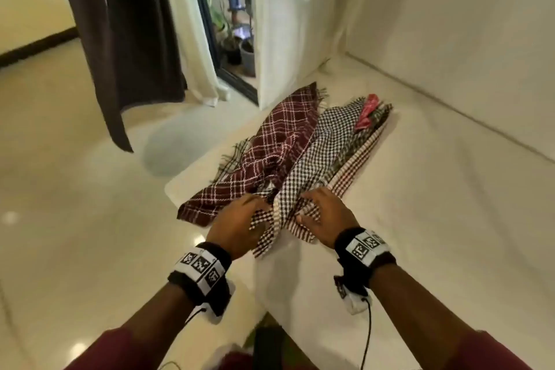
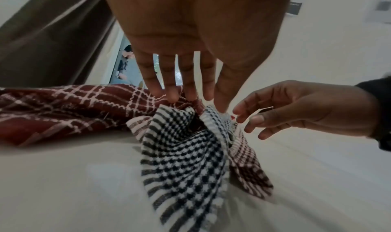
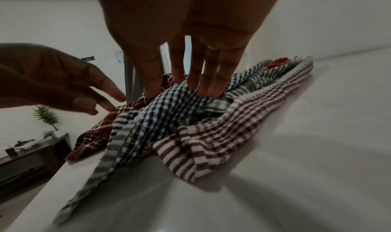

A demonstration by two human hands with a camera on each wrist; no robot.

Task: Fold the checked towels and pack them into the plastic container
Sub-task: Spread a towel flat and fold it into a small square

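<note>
Maroon cloth crossed with thin white lines makes up the leftmost towel (image 1: 264,156) of a bunched heap laid on a white-covered tabletop (image 1: 435,189). Beside it, a black-and-white checked towel (image 1: 312,156) is draped over the near edge, and a brown-and-white checked towel (image 1: 354,171) is spread on the right; a small red piece (image 1: 368,112) is tucked at the far end of the heap. The left hand (image 1: 237,219) is set down with straight, spread fingers on the seam between the maroon and black-and-white towels. The right hand (image 1: 326,213) is likewise laid with extended fingers on the black-and-white towel; whether any cloth is pinched under them cannot be told through the blur. A dark brown curtain (image 1: 120,39) is hung at the left, above the glossy floor (image 1: 75,174).
</note>
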